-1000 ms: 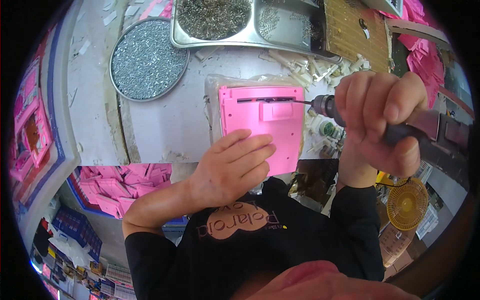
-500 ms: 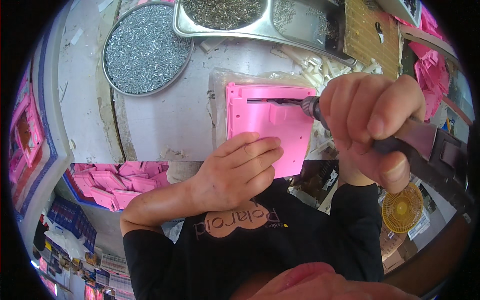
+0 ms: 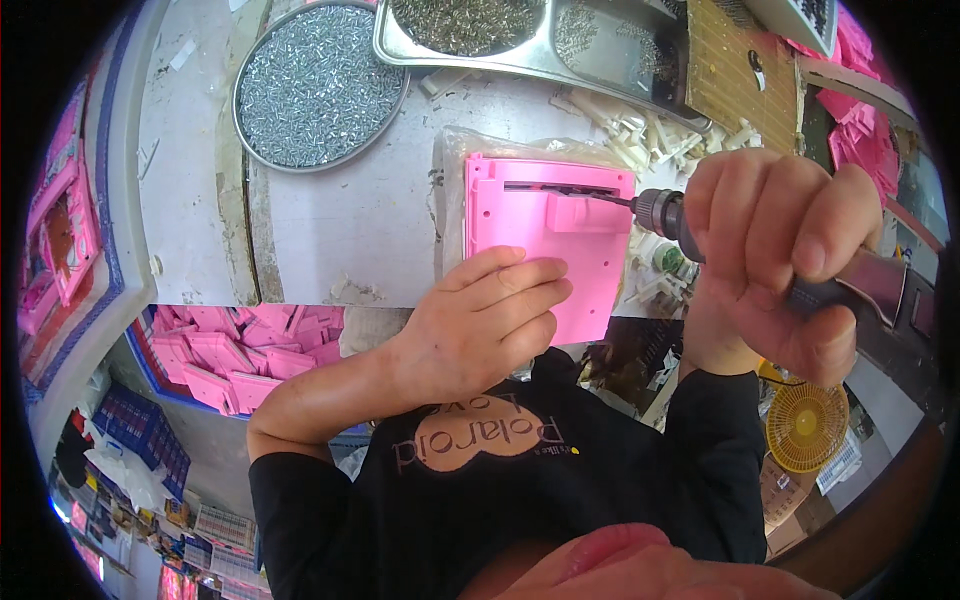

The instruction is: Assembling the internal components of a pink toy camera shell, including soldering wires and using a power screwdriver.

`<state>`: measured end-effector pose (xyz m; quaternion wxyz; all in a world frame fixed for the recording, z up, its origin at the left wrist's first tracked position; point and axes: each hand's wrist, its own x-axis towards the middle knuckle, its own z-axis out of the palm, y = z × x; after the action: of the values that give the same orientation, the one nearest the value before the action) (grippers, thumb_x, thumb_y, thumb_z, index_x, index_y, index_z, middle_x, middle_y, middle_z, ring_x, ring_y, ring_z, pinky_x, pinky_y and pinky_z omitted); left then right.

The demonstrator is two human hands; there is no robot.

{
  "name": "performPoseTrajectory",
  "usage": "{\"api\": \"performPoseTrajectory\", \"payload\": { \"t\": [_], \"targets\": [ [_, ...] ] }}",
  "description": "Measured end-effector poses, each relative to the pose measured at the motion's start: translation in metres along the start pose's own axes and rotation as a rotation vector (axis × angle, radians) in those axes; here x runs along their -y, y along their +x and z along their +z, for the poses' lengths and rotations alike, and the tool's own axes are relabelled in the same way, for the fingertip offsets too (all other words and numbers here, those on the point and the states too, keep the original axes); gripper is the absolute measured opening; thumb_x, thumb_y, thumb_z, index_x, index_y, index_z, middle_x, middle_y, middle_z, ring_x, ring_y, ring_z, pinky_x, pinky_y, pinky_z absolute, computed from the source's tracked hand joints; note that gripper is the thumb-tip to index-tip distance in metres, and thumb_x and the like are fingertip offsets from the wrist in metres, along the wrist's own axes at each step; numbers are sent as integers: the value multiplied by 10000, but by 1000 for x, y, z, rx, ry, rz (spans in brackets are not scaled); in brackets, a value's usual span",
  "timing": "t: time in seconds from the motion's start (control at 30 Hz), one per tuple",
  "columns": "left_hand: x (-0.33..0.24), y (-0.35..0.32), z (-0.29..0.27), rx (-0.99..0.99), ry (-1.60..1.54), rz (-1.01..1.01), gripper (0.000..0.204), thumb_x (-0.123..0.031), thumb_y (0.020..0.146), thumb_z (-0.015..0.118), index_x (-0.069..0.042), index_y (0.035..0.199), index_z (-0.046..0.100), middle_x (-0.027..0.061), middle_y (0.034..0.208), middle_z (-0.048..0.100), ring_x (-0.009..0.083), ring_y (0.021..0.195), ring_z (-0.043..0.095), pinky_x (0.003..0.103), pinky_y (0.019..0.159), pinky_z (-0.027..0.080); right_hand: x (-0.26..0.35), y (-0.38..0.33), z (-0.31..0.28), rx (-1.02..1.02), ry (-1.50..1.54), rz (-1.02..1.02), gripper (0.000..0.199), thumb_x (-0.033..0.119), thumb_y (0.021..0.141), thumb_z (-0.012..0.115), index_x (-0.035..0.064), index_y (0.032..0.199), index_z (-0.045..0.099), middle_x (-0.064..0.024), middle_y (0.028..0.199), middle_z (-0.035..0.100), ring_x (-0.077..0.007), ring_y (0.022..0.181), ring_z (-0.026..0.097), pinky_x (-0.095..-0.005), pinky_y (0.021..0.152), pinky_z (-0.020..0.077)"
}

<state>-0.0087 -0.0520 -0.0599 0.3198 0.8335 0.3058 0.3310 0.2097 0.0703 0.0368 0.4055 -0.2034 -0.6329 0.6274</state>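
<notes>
A pink plastic housing [image 3: 575, 275] with a long dark slot along its far side lies on a clear plastic bag [image 3: 455, 190] at the table's near edge. My left hand [image 3: 490, 325] grips its near left part, fingers flat across the top; the thumb is hidden. In my right hand [image 3: 775, 250] is an electric screwdriver [image 3: 660, 212], my fingers wrapped round its body. It lies nearly level, and its thin bit points left over the slot's right end. Whether the bit touches anything there, I cannot tell.
Beyond the housing stand a round tray of silvery screws [image 3: 320, 90] and a divided metal tray [image 3: 570, 75] with more small screws. White plastic pieces [image 3: 640, 135] lie at the right. Below the table edge, a crate holds pink parts [image 3: 230, 360]. A yellow fan [image 3: 806, 425] stands lower right.
My right hand has drawn the screwdriver to the right, so its bit reaches less far over the slot. My left hand keeps its place on the housing. The whole view has shifted slightly.
</notes>
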Motion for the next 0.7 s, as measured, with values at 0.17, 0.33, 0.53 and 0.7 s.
{"api": "performPoseTrajectory", "payload": {
  "t": [0.17, 0.33, 0.53, 0.7],
  "targets": [
    [1, 0, 2, -17, -27, 1, 194, -100, 798, 764, -89, 946, 638, 92, 1235, 709, 256, 1209, 653, 440, 1083, 447, -11, -1, 14, -150, -7, 71, 357, 406, 888, 739, 140, 1028, 545, 47, 678, 516, -111, 575, 514, -306, 576, 406],
    [3, -4, 8, -64, -39, -4, 203, -105, 806, 760, -87, 959, 627, 102, 1223, 716, 257, 1192, 663, 436, 1077, 451, -18, -4, 16, -179, 15, 183, 350, 402, 885, 754, 136, 989, 552, 40, 650, 523, -117, 550, 517, -303, 563, 407],
    [1, -1, 2, -41, -78, -19, 189, -112, 812, 759, -78, 950, 634, 108, 1210, 722, 265, 1188, 668, 433, 1066, 455, -1, 4, -4, -10, -3, 149, 342, 393, 886, 766, 158, 1020, 557, 63, 685, 548, -103, 566, 532, -289, 580, 407],
    [4, 0, 1, -77, -82, 12, 199, -99, 803, 763, -69, 959, 643, 124, 1179, 729, 265, 1142, 689, 422, 1026, 486, 0, 5, -11, 71, 12, 121, 337, 419, 900, 760, 182, 1035, 563, 75, 736, 563, -83, 592, 553, -277, 612, 409]
  ]
}}
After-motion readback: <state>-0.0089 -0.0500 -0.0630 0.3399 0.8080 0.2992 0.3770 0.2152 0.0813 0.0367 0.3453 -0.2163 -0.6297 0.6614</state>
